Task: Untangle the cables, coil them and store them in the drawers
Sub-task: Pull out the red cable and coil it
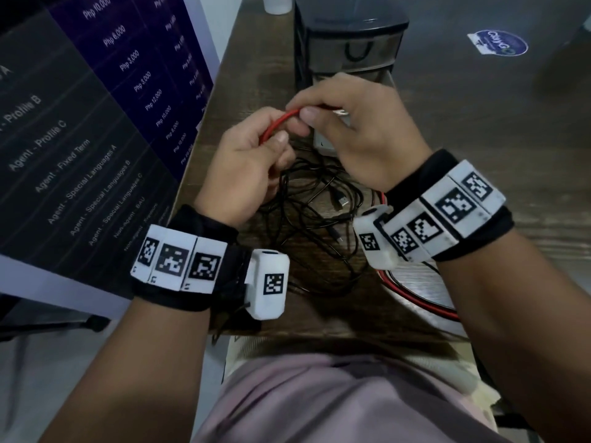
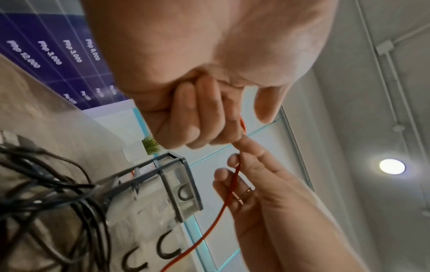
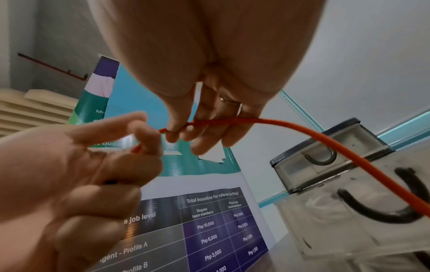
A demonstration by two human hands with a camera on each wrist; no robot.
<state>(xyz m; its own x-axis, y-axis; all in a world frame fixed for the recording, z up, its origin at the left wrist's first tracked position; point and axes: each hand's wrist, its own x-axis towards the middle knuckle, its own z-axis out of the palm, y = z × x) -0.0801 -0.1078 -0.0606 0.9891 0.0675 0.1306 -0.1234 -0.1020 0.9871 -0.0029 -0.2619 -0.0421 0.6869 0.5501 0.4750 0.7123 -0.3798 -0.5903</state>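
Above the bench (image 1: 499, 129), both hands pinch one red cable (image 1: 277, 120): the left hand (image 1: 246, 161) curls its thumb and fingers (image 2: 204, 117) round it, and the right hand (image 1: 361, 129) grips it just beside, between thumb and fingers (image 3: 209, 132). From the right hand the cable runs toward the drawers (image 1: 351, 49). A tangle of black cables (image 1: 313, 219) lies on the bench beneath both hands.

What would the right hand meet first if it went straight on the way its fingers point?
Probably the left hand: the right hand points left along the red cable both pinch, fingertips almost touching. Depth is unclear, but nothing shows between them.
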